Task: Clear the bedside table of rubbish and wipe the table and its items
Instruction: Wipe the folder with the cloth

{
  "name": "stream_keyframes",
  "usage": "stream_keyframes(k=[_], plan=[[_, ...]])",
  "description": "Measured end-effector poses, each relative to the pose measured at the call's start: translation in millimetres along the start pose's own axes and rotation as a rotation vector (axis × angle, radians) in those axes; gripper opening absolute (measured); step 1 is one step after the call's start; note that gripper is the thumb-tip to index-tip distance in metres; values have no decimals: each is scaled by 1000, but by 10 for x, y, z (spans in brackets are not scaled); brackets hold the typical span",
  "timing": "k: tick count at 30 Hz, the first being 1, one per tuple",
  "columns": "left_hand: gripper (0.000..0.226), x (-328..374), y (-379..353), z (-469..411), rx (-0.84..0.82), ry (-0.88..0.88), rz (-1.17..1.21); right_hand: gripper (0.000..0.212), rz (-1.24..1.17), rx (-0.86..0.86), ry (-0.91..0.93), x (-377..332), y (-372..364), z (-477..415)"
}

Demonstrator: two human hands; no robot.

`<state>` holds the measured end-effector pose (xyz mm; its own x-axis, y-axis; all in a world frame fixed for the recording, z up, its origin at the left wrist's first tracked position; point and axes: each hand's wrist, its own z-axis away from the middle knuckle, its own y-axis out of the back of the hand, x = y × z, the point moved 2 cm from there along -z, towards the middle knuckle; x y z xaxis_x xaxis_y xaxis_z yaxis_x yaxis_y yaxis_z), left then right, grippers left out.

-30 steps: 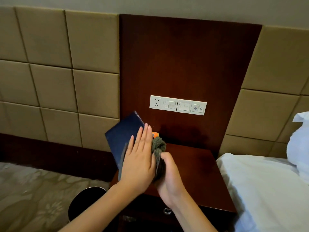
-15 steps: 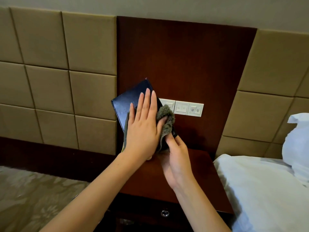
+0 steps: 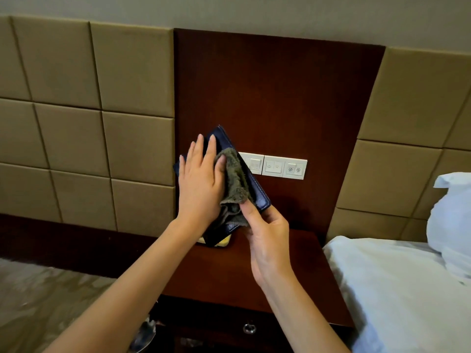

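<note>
A dark blue leather folder (image 3: 258, 193) is held tilted above the back left of the dark wooden bedside table (image 3: 229, 273). My right hand (image 3: 267, 238) grips the folder's lower right edge from below. My left hand (image 3: 201, 182) lies flat on the folder's face, fingers together, pressing a grey-green cloth (image 3: 235, 179) against it. The cloth bunches out on the right side of my left hand. A yellow item (image 3: 224, 242) peeks out on the table under the folder; most of it is hidden.
A white switch and socket panel (image 3: 276, 165) sits on the wooden wall board behind the folder. A bed with white sheets (image 3: 397, 289) and a pillow (image 3: 451, 215) borders the table's right side. A drawer knob (image 3: 249, 328) shows below. Patterned carpet lies at left.
Both hands lifted the folder from low over the table up in front of the switch panel. My left hand with the cloth slid over its face. The yellow item came into view.
</note>
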<state>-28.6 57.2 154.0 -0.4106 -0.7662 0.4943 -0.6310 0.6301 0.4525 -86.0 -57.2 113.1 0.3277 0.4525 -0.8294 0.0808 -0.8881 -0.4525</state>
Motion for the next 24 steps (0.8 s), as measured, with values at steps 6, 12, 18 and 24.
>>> stream_keyframes(k=[6,12,18,24], plan=[[68,-73,59,-30,128,0,39,16,9,-37,-37,2,-34,9],[95,-210,62,-139,-5,57,-41,19,-6,-113,-88,19,-36,50],[68,-294,192,-297,93,35,-269,27,-109,-117,-220,45,57,38],[46,-624,367,-573,91,12,-182,34,-69,-241,-223,13,97,36]])
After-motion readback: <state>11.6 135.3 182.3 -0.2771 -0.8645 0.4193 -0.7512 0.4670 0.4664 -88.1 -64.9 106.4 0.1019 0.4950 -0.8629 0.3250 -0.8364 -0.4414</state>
